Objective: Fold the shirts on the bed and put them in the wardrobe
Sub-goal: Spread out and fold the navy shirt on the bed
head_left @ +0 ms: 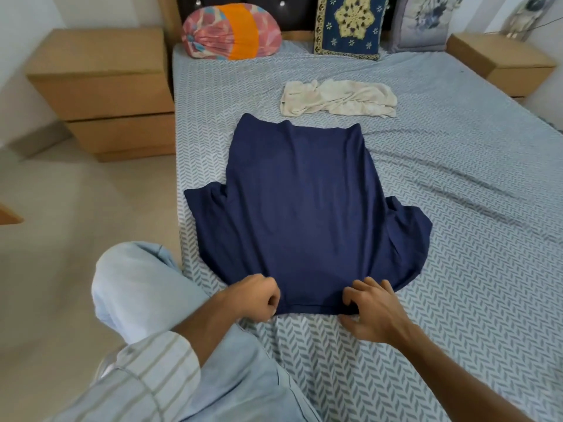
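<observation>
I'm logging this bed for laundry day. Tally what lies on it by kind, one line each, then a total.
Shirts: 2, the navy shirt and the cream shirt.
Pillows: 3, the round pillow, the blue pillow and the grey pillow.
Total: 5.

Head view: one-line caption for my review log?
Both hands grip the near edge of a navy shirt spread on the bed.
</observation>
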